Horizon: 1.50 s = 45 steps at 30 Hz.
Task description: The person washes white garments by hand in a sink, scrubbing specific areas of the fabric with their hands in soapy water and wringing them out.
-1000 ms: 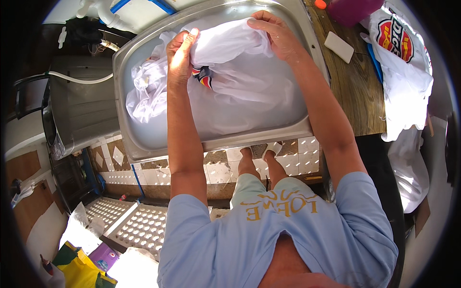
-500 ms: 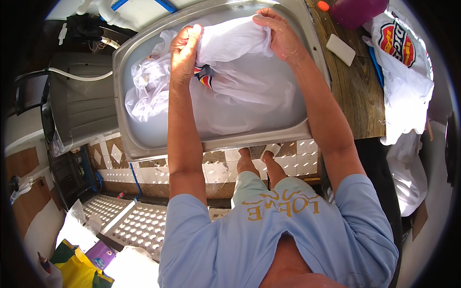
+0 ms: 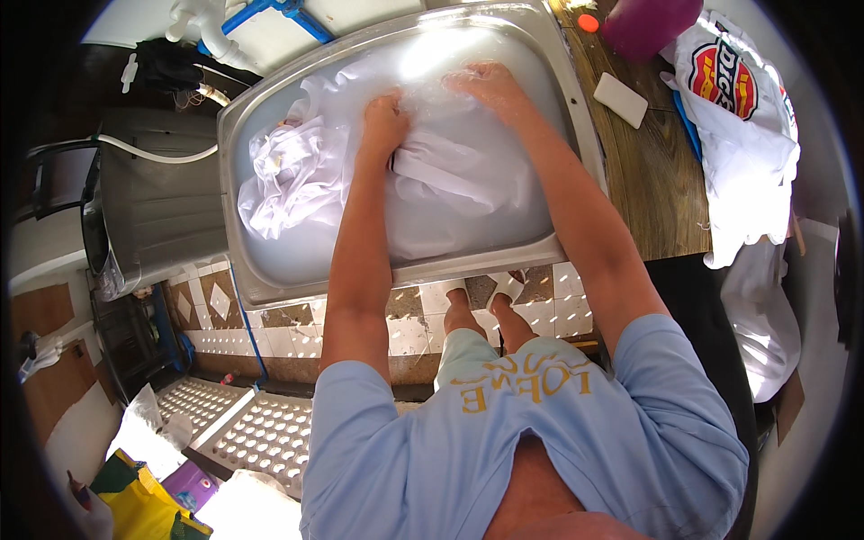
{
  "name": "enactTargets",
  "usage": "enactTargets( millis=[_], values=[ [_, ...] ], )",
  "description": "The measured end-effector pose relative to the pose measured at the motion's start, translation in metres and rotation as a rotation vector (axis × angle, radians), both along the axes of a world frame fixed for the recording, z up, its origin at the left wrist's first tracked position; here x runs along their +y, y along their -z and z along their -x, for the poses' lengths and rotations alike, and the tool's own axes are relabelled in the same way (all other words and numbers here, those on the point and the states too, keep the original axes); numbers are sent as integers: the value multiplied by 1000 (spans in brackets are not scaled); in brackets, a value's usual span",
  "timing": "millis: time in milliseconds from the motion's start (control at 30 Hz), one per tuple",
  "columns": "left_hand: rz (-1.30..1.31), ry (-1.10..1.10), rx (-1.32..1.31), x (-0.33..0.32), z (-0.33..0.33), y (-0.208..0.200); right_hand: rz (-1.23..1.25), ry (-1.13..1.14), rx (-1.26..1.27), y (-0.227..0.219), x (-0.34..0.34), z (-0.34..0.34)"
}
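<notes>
Cloudy water fills a metal sink basin (image 3: 236, 202), where white wet cloth lies soaking. My left hand (image 3: 385, 124) is closed at the water's surface on a white garment (image 3: 459, 171), which spreads under the water toward the near rim. My right hand (image 3: 493, 88) is partly sunk farther right, its fingers curled and blurred by the water, closed on the far part of the same garment. Left of my left wrist, a bunched white cloth (image 3: 292, 175) rises above the water.
On the wooden counter (image 3: 661, 193) to the right lie a white bar (image 3: 621, 100), an orange cap (image 3: 588, 23) and a purple container (image 3: 643, 27). A white printed shirt (image 3: 742, 153) hangs over its edge. Left of the basin stands a dark grey tub (image 3: 162, 184) with a pale hose (image 3: 162, 155).
Both hands have gone down into the basin, taking the stretched white garment from above the water to below its surface. The bunched cloth at left stays put.
</notes>
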<state>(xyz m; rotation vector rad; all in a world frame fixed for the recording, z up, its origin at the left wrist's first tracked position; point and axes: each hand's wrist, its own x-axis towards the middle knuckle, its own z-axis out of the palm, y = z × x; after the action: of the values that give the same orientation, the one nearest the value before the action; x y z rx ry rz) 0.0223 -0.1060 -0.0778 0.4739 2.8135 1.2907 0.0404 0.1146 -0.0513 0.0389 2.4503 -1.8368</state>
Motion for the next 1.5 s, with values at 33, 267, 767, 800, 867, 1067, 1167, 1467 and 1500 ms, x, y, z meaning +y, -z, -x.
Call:
enactTargets(
  millis=[33, 267, 767, 800, 867, 1067, 1167, 1467, 1500],
  values=[
    [-219, 6, -123, -7, 2, 0, 372, -20, -125, -10, -2, 0],
    [-1294, -66, -471, 43, -22, -92, 1295, 278, -559, -10, -33, 4],
    [-305, -143, 403, 103, -3, -70, 1839, -56, -382, 0, -56, -18],
    [-317, -125, 408, 111, 1, -67, 2117, -343, -222, 19, -44, -10],
    [-322, -105, 411, 114, 2, -61, 1958, -442, -57, 40, -32, 1],
    [-522, -311, -11, 39, 8, -66, 1324, 331, -471, -41, -34, -14],
    [-723, -105, -324, -1, 5, -80, 1236, 222, -314, -43, -12, -10],
    [-397, 148, -334, -13, -24, -106, 1212, 127, -202, -53, -5, -13],
    [-413, 128, -336, -13, -23, -102, 1192, 136, -189, -52, -4, -12]
  ],
)
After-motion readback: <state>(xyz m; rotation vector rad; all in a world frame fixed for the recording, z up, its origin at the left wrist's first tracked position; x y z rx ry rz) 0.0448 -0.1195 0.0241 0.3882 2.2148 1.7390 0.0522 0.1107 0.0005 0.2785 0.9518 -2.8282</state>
